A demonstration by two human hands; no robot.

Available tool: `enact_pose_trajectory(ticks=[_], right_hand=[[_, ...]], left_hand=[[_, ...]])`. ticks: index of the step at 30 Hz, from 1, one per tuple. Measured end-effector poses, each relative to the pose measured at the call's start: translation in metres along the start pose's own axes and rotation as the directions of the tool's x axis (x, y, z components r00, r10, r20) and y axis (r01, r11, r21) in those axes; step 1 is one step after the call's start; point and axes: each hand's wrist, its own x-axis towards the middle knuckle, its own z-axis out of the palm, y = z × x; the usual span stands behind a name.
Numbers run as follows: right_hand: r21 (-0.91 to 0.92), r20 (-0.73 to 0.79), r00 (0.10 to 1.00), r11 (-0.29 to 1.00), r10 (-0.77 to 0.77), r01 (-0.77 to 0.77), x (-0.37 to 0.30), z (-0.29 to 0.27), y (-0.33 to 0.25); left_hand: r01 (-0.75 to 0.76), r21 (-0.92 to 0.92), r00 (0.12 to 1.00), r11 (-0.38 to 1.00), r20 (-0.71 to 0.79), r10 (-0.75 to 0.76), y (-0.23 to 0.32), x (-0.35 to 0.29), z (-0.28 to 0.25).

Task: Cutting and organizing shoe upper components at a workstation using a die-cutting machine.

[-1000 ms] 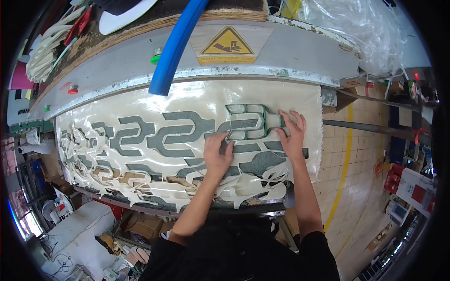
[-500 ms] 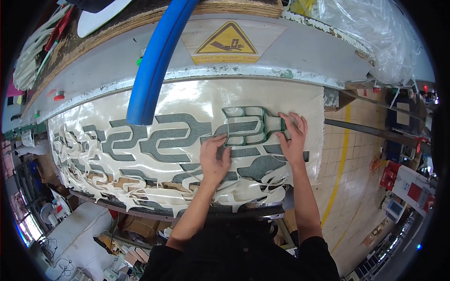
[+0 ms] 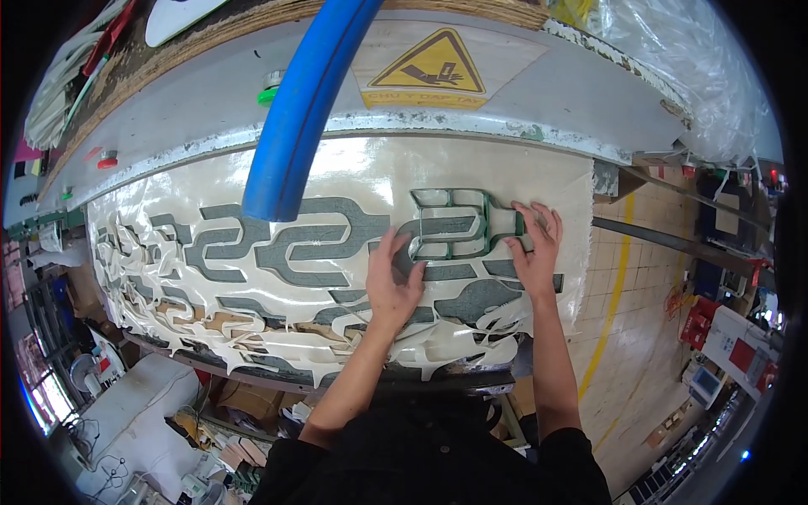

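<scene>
A green-edged metal cutting die [image 3: 486,220], an open outline with a forked left end and a narrow right end, lies on a cream sheet [image 3: 370,164]. My right hand [image 3: 537,248] grips its narrow right end, thumb on the near side and fingers on the far side. Beside the die's near left corner is my left hand [image 3: 394,282], its fingers and thumb apart and nothing held between them. Fork-shaped openings in the sheet show a dark grey-green surface [image 3: 320,244] underneath. Torn cream strips [image 3: 252,345] hang along the near edge.
A thick blue hose [image 3: 307,118] hangs over the sheet. Behind it runs a grey machine beam [image 3: 210,105] with a yellow warning sign [image 3: 433,67] and a red button [image 3: 108,159]. A metal bar [image 3: 665,240] crosses above the tiled floor [image 3: 623,295] at right.
My left fingers have come off the die's near left corner and spread apart. The right hand stays at the narrow end. The whole view has shifted slightly.
</scene>
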Motion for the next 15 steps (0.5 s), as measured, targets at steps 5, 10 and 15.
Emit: enact_pose_trajectory(ticks=[5,10,15], right_hand=[[0.005,0.012,1.000,1.000,0.003,-0.003,0.0024,0.0019,-0.0034],[0.006,0.026,1.000,1.000,0.006,-0.006,0.0035,0.0035,-0.0034],[0.005,0.021,1.000,1.000,0.004,-0.004,0.0028,0.0005,-0.0029]], left_hand=[[-0.038,0.055,0.997,0.998,0.064,0.035,-0.0006,0.0022,-0.0022],[-0.120,0.140,0.992,0.983,0.057,0.113,-0.0043,0.0046,-0.0022],[-0.059,0.116,0.997,0.991,0.050,0.054,-0.0028,0.0012,-0.0004]])
